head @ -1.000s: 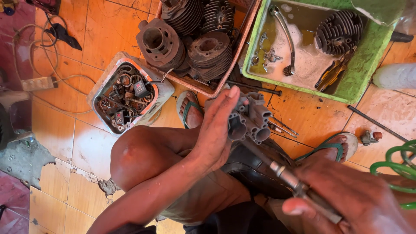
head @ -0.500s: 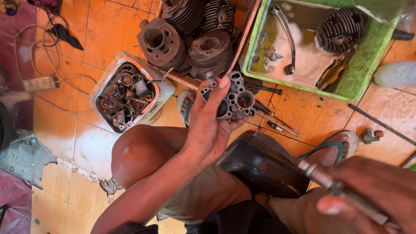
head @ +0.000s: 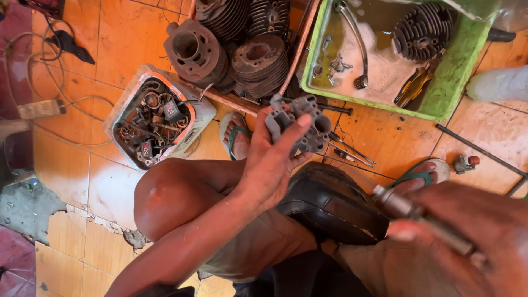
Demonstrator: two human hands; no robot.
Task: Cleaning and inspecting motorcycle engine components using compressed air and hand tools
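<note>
Left hand (head: 269, 165) raised above the bent knee, fingers and thumb wrapped around a grey metal engine part (head: 300, 122) with round bores, held up over the orange tiled floor (head: 110, 33) and just in front of the green tray (head: 451, 82). Right hand (head: 467, 236) low at the right edge, close to the camera and blurred, closed around a slim metal tool (head: 418, 217) whose silvery tip points up and left, well apart from the engine part. Between the two hands, a dark rounded rubber piece (head: 330, 203) resting on the lap. On the floor beyond, a pile of finned engine cylinders (head: 231, 44) inside a frame of rusty bars, and to its left a white-rimmed tub (head: 151, 118) crammed with small rusty parts. Inside the green tray, murky liquid, a bent metal lever (head: 355, 38), a finned cylinder head (head: 421, 30) and pliers (head: 412, 85). Feet in green-strapped sandals (head: 234, 135) planted on the tiles below the cylinders and near the tray's corner. Loose rods and a small red-capped piece (head: 465, 163) lying on the tiles to the right; a pale cable (head: 33, 110) trailing along the far left.
</note>
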